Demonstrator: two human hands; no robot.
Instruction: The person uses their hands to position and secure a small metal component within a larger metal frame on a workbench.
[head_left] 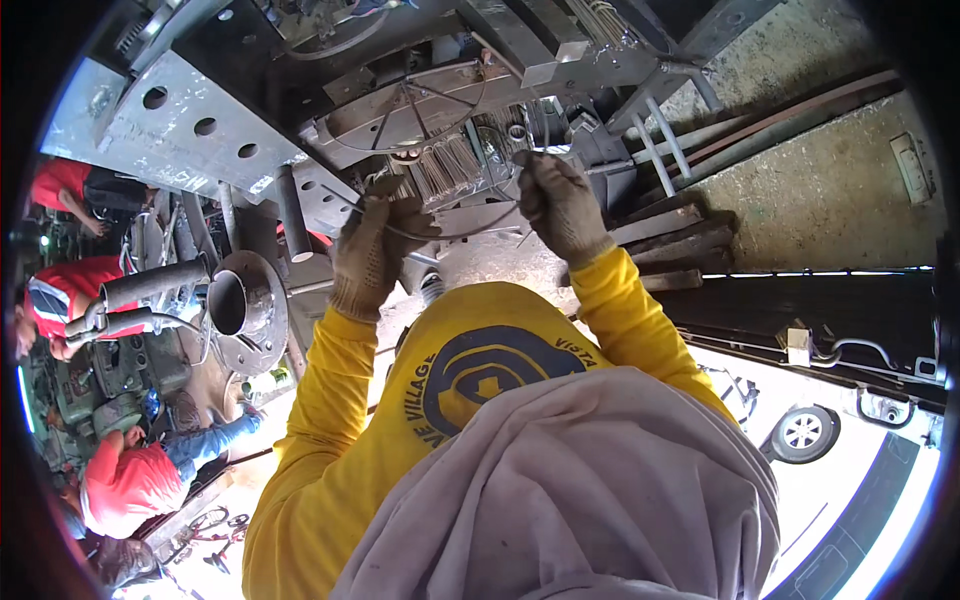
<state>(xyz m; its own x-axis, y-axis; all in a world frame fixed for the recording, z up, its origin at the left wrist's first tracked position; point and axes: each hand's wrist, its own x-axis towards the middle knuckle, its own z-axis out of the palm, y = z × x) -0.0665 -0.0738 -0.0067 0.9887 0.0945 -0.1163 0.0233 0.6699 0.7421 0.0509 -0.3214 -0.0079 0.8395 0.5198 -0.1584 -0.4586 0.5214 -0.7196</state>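
My left hand (376, 250), in a soiled knit work glove, is closed around a thin, bent metal rod (480, 230). The rod curves across in front of my chest to my right hand (562, 205), gloved the same way, whose fingers pinch its other side. Just beyond both hands lies a bundle of thin brown rods (445, 168). Above that bundle rests a spoked metal ring (410, 112), close to the line of the bent rod. The fingertips of my left hand are partly hidden by the glove's own folds.
A steel beam with round holes (205, 127) runs along the left, with a flanged pipe (229, 303) below it. Wooden planks (660, 250) and metal bars are stacked to the right. Several people in red shirts (130, 480) are at the far left.
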